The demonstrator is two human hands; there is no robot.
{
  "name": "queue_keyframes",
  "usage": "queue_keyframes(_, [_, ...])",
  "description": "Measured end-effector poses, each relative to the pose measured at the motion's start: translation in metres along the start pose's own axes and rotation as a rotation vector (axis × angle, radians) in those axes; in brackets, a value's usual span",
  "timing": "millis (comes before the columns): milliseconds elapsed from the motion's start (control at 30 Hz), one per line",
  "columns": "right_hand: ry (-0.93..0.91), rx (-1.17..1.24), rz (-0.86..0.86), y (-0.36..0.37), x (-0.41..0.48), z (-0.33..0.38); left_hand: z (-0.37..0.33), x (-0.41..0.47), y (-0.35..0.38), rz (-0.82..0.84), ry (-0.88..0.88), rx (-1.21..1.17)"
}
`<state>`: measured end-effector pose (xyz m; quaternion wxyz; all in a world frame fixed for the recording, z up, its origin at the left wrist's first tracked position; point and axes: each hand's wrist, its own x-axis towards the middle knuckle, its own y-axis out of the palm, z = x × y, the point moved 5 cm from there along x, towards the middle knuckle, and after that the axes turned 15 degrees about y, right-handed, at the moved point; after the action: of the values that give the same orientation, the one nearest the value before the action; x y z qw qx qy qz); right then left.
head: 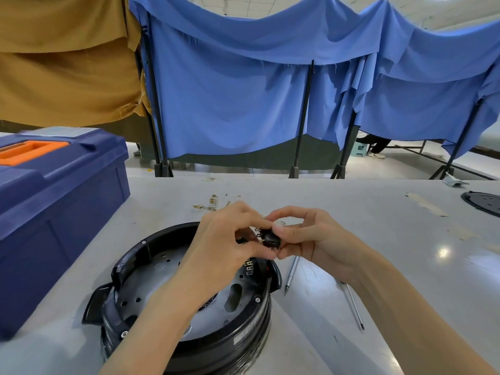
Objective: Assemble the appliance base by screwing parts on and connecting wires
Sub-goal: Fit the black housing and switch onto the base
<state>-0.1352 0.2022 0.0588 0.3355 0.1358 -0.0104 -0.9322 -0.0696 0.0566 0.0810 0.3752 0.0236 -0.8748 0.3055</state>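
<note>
A round black appliance base with a grey metal inner plate lies upside down on the grey table, near me. Just above its far right rim, both hands meet around a small black switch part with brass terminals. My left hand pinches the part from the left, its fingers curled over the terminals. My right hand grips it from the right, thumb and forefinger arched over the top. A terminal block with white contacts sits inside the base rim below the hands.
A blue toolbox with an orange handle stands at the left. Loose brass-tipped wires lie beyond the hands. Two screwdrivers lie right of the base. A black disc sits at the far right edge. Blue and tan curtains hang behind.
</note>
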Motion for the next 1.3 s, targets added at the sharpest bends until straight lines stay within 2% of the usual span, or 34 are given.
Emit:
queue_keyframes(133, [-0.004, -0.089, 0.015, 0.005, -0.001, -0.002, 0.004, 0.000, -0.002, -0.049, -0.040, 0.034])
queue_keyframes(400, [-0.190, -0.275, -0.128, 0.002, -0.008, 0.011, 0.011, 0.000, 0.000, 0.006, -0.069, -0.023])
queue_keyframes(500, [-0.165, -0.349, -0.200, -0.009, -0.009, 0.012, 0.018, -0.002, 0.000, 0.112, -0.131, 0.026])
queue_keyframes(567, [-0.105, -0.480, -0.239, -0.019, -0.010, 0.012, 0.025, -0.005, 0.004, 0.250, -0.164, 0.141])
queue_keyframes(633, [-0.049, -0.645, -0.233, -0.023, -0.012, 0.011, 0.029, -0.009, 0.007, 0.345, -0.197, 0.159])
queue_keyframes(767, [0.013, -0.814, -0.198, -0.017, -0.010, 0.004, 0.033, -0.013, 0.009, 0.415, -0.241, 0.143])
queue_keyframes(1100, [0.024, -0.822, -0.129, -0.007, -0.006, -0.002, 0.040, -0.015, 0.009, 0.451, -0.242, 0.116])
queue_keyframes(1300, [0.014, -0.794, -0.146, -0.003, -0.003, -0.004, 0.040, -0.015, 0.010, 0.452, -0.236, 0.115])
